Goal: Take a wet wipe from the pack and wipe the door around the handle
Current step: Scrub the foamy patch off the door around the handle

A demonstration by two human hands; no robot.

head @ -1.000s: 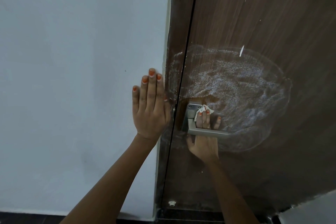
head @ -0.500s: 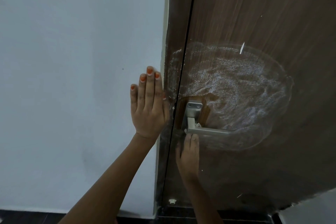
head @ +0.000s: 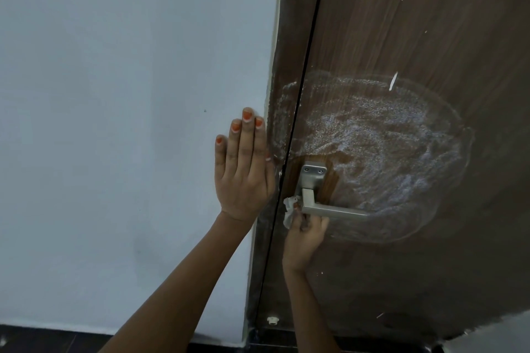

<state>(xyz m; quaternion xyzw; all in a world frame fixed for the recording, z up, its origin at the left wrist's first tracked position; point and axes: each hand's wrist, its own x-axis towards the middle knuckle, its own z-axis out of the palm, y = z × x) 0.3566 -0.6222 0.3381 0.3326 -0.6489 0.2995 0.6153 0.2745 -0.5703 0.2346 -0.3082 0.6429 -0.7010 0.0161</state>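
Observation:
The dark brown wooden door (head: 415,23) carries a silver lever handle (head: 329,209) on a square plate. A wide wet, foamy smear (head: 381,146) rings the handle. Just under the handle's pivot, my right hand (head: 305,235) grips a crumpled white wet wipe (head: 289,210) against the door, close to the door's left edge. My left hand (head: 243,169) lies flat, fingers straight and together, on the white wall beside the frame. The wipe pack is not in view.
A white wall (head: 114,123) fills the left half. The brown door frame (head: 289,37) and a thin black gap (head: 312,37) run top to bottom. A small white stopper (head: 272,320) sits low on the frame. Dark floor shows along the bottom.
My right hand came down from above the handle, swept left beneath it, and now bunches the wipe at the handle's lower left. My left hand stays on the wall.

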